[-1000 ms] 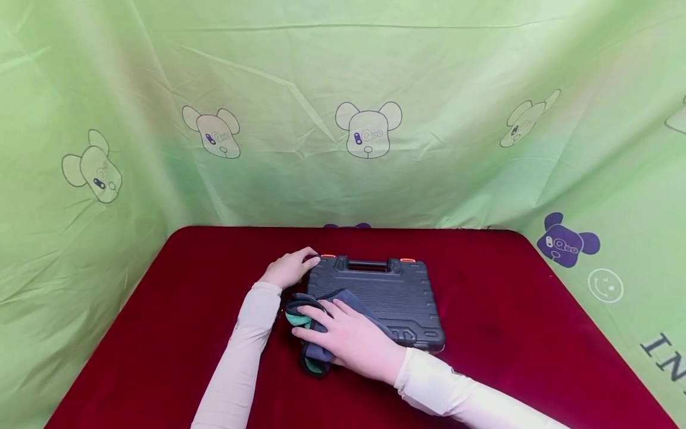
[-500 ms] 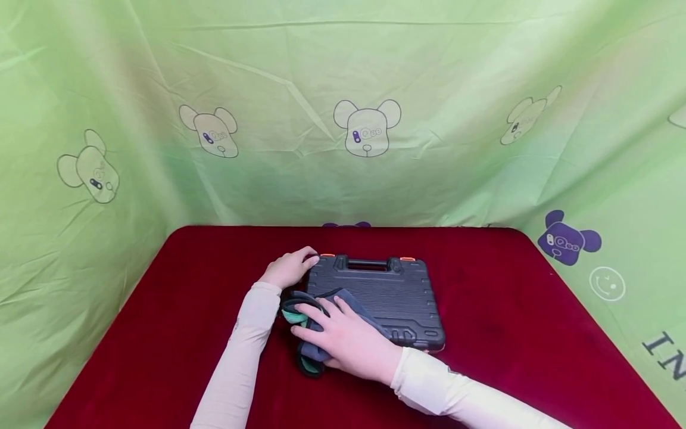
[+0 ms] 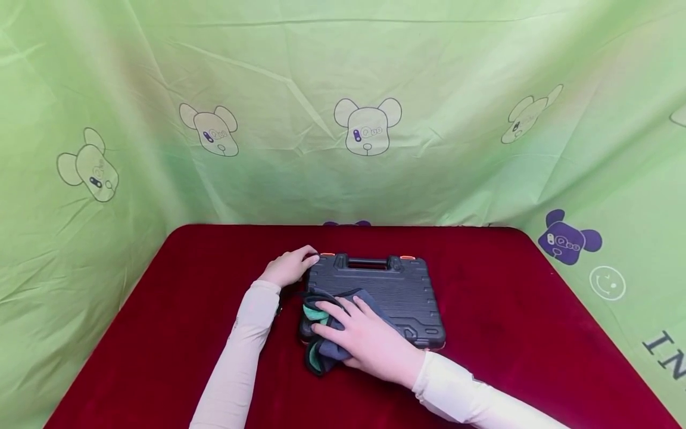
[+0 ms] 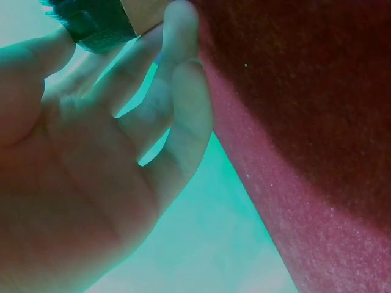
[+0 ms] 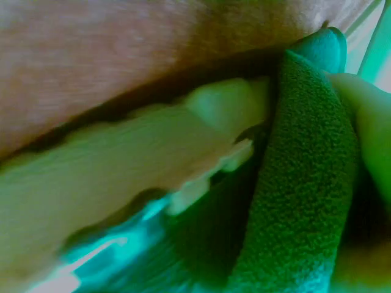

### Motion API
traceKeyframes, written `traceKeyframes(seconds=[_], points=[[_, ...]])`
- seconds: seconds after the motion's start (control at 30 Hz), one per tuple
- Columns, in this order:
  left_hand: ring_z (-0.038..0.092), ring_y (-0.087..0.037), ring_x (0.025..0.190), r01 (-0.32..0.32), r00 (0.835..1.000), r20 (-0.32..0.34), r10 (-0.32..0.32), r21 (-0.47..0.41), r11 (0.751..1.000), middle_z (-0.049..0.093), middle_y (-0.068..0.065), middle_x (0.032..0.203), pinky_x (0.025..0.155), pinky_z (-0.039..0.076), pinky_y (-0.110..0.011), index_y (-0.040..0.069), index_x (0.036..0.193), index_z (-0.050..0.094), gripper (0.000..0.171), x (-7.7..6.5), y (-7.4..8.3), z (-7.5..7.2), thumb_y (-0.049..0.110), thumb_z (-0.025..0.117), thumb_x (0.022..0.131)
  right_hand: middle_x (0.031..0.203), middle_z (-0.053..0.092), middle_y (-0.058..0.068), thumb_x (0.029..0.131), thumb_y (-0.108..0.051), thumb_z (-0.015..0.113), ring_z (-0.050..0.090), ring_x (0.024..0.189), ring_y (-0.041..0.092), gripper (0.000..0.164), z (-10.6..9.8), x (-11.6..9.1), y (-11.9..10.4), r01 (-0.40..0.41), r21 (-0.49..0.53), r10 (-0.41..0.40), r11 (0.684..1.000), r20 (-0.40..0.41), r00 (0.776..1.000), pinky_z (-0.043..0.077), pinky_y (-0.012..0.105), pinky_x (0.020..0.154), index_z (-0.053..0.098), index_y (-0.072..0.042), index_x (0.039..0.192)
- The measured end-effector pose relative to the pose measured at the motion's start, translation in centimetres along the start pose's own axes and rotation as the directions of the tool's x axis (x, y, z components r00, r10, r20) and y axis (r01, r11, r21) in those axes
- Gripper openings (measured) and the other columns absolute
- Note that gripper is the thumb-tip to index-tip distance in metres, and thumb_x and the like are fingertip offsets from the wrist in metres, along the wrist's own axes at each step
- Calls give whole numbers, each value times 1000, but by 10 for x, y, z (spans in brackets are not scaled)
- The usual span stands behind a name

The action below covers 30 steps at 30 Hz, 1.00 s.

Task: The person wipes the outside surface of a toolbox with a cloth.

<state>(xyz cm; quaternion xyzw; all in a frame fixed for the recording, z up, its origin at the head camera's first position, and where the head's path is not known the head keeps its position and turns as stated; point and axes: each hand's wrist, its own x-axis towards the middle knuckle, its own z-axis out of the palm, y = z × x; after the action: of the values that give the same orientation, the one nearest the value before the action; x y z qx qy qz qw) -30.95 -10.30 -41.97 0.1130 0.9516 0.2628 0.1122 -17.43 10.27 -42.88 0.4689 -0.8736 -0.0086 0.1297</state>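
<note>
A dark grey hard plastic case (image 3: 393, 295) with a carry handle and orange latches lies flat on the red-covered table. At its far left corner, my left hand (image 3: 286, 267) holds the edge between thumb and fingers. The left wrist view shows these fingers (image 4: 183, 91) around a dark corner of the case (image 4: 98, 24). My right hand (image 3: 372, 345) holds a bunched dark grey-blue cloth (image 3: 332, 348) with green inner faces against the near left part of the case. Part of the cloth (image 5: 299, 177) is folded up beside the fingers in the right wrist view. The palm side is hidden from above.
Dark red fabric covers the table (image 3: 498, 298) around the case. A green printed curtain (image 3: 268, 179) with bear-head figures hangs behind and on both sides of the table.
My right hand and the cloth shift slightly left, then back to the right across the case's near left part. The left hand and the case stay put.
</note>
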Motion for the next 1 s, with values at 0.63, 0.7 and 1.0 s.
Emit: traceKeyframes(seconds=[0.63, 0.7, 1.0], points=[[61, -15, 62, -16, 1000, -3, 16, -3, 1000, 71, -12, 82, 63, 43, -34, 23, 130, 57, 36, -2, 2, -3, 39, 46, 101, 155, 37, 10, 67, -34, 85, 38, 136, 30, 76, -10, -63, 21, -182, 67, 184, 981, -19, 983, 42, 56, 107, 53, -22, 136], [60, -15, 62, -15, 1000, -5, 15, 0, 1000, 71, -13, 80, 62, 43, -34, 22, 130, 58, 36, -2, 3, -3, 39, 46, 101, 154, 38, 10, 66, -32, 86, 37, 137, 28, 75, -11, -69, 23, -206, 79, 209, 975, -28, 978, 41, 55, 108, 55, -21, 134], [60, -15, 61, -12, 1000, -11, 12, 5, 1000, 68, -9, 72, 64, 42, -35, 23, 129, 58, 35, -2, 0, 0, 39, 46, 101, 149, 44, 14, 63, -29, 87, 39, 135, 29, 76, -11, -87, 26, -269, 79, 276, 960, -98, 956, 43, 53, 106, 58, -19, 133]])
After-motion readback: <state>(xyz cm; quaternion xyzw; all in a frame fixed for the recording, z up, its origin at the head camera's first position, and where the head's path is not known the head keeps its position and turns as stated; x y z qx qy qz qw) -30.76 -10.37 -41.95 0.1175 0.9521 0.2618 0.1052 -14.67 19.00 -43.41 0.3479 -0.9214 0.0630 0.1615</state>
